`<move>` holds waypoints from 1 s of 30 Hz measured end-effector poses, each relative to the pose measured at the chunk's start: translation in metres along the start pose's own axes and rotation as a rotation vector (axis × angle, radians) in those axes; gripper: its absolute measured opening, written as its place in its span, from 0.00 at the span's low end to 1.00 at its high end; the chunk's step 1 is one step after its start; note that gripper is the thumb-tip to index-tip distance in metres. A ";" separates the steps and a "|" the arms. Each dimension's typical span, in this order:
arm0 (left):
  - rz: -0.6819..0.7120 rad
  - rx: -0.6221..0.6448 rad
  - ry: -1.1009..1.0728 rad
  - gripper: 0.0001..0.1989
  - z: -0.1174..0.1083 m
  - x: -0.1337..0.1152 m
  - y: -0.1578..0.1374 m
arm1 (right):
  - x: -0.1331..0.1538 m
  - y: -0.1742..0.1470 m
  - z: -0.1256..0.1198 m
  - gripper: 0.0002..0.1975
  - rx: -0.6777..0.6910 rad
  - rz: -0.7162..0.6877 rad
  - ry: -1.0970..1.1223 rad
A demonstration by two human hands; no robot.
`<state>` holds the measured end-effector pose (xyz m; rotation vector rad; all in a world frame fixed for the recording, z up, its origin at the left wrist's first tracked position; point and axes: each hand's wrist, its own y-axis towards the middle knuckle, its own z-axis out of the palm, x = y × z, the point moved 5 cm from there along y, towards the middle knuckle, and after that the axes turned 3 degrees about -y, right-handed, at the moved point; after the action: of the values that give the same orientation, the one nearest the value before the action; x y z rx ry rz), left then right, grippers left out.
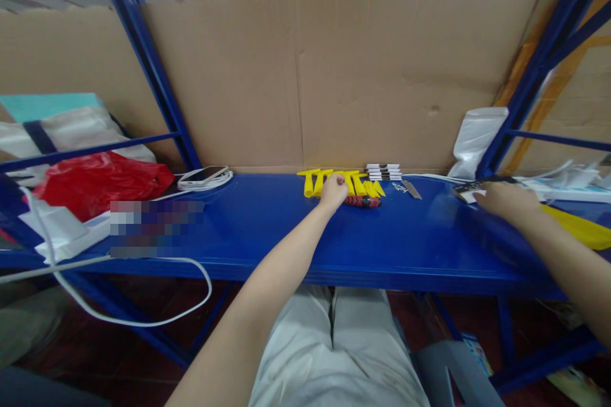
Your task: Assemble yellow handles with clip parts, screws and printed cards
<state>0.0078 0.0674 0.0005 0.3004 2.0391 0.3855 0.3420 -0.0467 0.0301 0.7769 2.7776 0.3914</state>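
My left hand (pixel 334 191) is closed over the row of yellow T-shaped plastic scrapers (pixel 309 183) at the back of the blue table; whatever its fingers pinch is hidden. Just beside it lies a red and black screwdriver-like handle (pixel 363 201), with small yellow pieces (pixel 373 189) behind. Far to the right, my right hand (pixel 508 200) has its fingers closed on a flat black-and-white packet (pixel 465 193), somewhat blurred. Between the hands are a stack of white and black strips (pixel 384 172), small metal bits (pixel 399 187) and a grey metal strip (pixel 411 189).
A coiled white cable with a phone (pixel 207 174), a red plastic bag (pixel 105 184) and a white power strip (pixel 81 238) occupy the left. A yellow sheet (pixel 580 227) lies under my right forearm. Cardboard (pixel 372 76) and blue posts (pixel 537 70) bound the table (pixel 267 235).
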 end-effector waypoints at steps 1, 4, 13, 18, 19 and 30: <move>0.047 0.033 0.088 0.13 0.001 -0.002 -0.002 | 0.015 -0.005 -0.007 0.20 0.066 -0.026 0.005; 0.169 0.153 0.344 0.14 0.007 -0.009 -0.011 | 0.059 -0.013 -0.032 0.23 0.051 -0.125 0.018; 0.118 0.344 0.529 0.19 0.009 -0.009 -0.024 | 0.162 -0.005 -0.061 0.19 -0.039 -0.396 0.198; 0.145 0.327 0.422 0.13 0.011 -0.008 -0.023 | 0.191 -0.016 -0.045 0.18 -0.124 -0.551 0.300; 0.146 0.310 0.384 0.11 0.011 -0.007 -0.022 | 0.195 -0.019 -0.039 0.18 -0.114 -0.626 0.329; 0.157 0.344 0.451 0.15 0.018 -0.004 -0.027 | 0.198 -0.029 -0.032 0.16 -0.077 -0.777 0.529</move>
<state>0.0243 0.0438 -0.0153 0.6329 2.5364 0.2062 0.1542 0.0290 0.0219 -0.5201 3.2043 0.5916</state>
